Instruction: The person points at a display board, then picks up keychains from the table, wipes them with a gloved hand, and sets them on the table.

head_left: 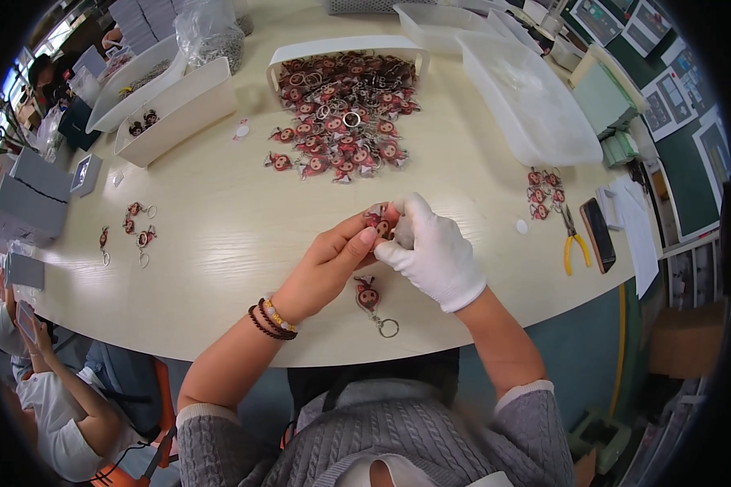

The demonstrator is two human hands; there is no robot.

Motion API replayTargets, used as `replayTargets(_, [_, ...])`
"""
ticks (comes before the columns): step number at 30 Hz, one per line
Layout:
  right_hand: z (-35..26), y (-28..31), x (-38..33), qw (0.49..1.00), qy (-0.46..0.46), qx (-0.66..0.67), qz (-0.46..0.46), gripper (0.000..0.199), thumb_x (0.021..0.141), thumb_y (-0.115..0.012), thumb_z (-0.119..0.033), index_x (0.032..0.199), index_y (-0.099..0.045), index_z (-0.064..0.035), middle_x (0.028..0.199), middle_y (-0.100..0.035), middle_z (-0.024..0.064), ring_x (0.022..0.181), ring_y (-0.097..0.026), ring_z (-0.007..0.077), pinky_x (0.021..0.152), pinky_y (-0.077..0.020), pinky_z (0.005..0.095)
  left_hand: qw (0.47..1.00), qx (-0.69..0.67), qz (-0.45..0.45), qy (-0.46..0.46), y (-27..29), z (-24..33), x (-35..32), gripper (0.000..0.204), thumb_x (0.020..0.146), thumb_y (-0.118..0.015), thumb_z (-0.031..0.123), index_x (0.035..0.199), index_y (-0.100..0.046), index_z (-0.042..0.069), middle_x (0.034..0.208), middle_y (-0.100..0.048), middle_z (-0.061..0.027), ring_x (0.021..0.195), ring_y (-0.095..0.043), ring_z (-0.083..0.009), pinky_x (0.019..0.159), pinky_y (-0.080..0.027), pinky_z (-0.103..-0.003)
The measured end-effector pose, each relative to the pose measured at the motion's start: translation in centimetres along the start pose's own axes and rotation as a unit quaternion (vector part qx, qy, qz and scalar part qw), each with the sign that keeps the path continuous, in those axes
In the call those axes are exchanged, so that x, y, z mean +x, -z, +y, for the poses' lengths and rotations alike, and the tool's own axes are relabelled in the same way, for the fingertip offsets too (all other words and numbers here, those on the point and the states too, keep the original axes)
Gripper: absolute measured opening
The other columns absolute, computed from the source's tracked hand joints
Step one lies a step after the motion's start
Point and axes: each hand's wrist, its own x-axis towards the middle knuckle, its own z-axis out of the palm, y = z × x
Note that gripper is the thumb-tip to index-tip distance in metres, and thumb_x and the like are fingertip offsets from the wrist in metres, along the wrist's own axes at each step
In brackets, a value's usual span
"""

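Note:
Bare but for bracelets at the wrist, my left hand [325,264] pinches a small red and brown character keychain [381,225] between thumb and fingers. My right hand [439,258], in a white glove, is closed on the same keychain from the other side. Fingers cover much of it, and its ring cannot be seen. Just below my hands, a similar finished-looking keychain [367,296] lies flat with its metal ring toward me. Beyond my hands, a heap of keychains [341,130] in clear wrapping spills from a tipped white bin [349,45].
Several loose keychains [142,235] lie at the left, others [544,191] at the right. Yellow-handled pliers [575,247] rest beside a phone [598,235]. White trays [536,122] stand at the back right, a long bin [179,118] at the left. Another person [73,398] sits at lower left.

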Motion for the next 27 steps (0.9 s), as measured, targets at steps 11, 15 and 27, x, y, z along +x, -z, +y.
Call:
replayTargets(11, [-1.5, 1.4, 1.3, 0.974, 0.217, -0.020, 0.068, 0.024, 0.077, -0.062, -0.020, 0.097, -0.055, -0.0096, 0.074, -0.059, 0.0061, 0.061, -0.060, 0.0219, 0.051, -0.0464, 0.0322, 0.995, -0.072, -0.065, 0.014, 1.7, 1.7, -0.9, 0.033, 0.094, -0.045, 0.020, 0.119, -0.049, -0.002, 0.108, -0.059, -0.0088, 0.096, -0.058, -0.0164, 0.087, -0.047, -0.031])
replayTargets(15, [-1.5, 1.7, 1.4, 0.910, 0.344, -0.213, 0.090, 0.028, 0.068, -0.062, -0.017, 0.094, -0.056, -0.0080, 0.073, -0.052, 0.0044, 0.057, -0.058, 0.0193, 0.045, -0.0446, 0.0299, 0.997, -0.053, -0.049, 0.022, 1.9, 1.6, -0.7, 0.031, 0.092, -0.048, 0.020, 0.113, -0.053, -0.002, 0.103, -0.060, -0.0080, 0.092, -0.060, -0.0154, 0.080, -0.050, -0.029])
replayTargets(27, [-1.2, 0.1, 1.8, 0.867, 0.371, -0.290, 0.162, 0.025, 0.066, -0.062, -0.019, 0.085, -0.051, -0.0061, 0.073, -0.047, 0.0050, 0.053, -0.054, 0.0189, 0.041, -0.0423, 0.0310, 0.993, -0.107, 0.015, 0.036, 1.2, 1.2, -0.7, 0.033, 0.093, -0.047, 0.022, 0.117, -0.049, -0.001, 0.101, -0.061, -0.0062, 0.092, -0.060, -0.0147, 0.080, -0.050, -0.027])
